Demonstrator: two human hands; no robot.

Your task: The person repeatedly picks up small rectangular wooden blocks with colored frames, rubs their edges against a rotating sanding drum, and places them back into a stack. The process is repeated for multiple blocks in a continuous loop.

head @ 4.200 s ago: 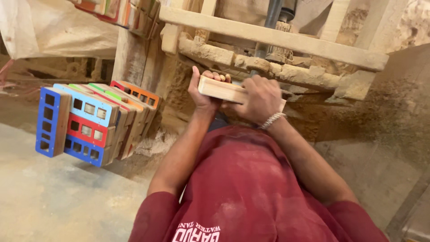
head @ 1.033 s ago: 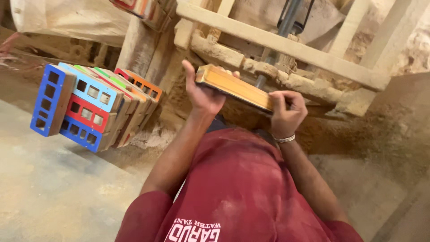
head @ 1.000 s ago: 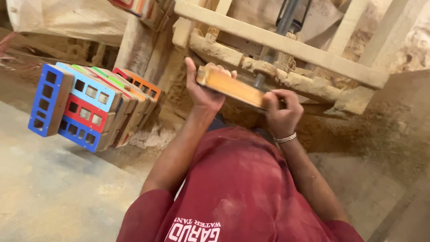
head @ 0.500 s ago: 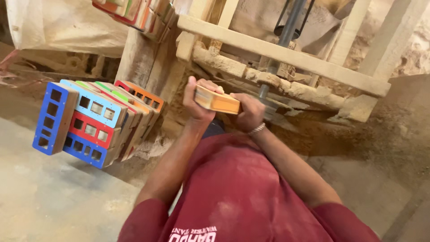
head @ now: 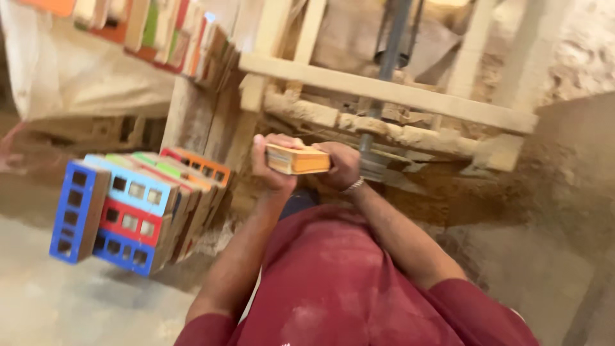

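Single head-worn view, looking steeply down and forward over the wearer's red-shirted torso (head: 346, 288), held tilted. It sits near the left hand (head: 272, 168) and right hand (head: 343, 165), facing the wooden frame (head: 384, 93); painted perforated blocks (head: 128, 205) occupy the left side.

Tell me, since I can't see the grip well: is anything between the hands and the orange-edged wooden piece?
Nothing visible. The left hand and right hand both clasp the wooden piece directly, one at each end, in front of the dusty wooden frame.

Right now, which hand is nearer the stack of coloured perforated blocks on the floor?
Left. The left hand grips the wooden piece just beside the coloured blocks; the right hand holds its far end.
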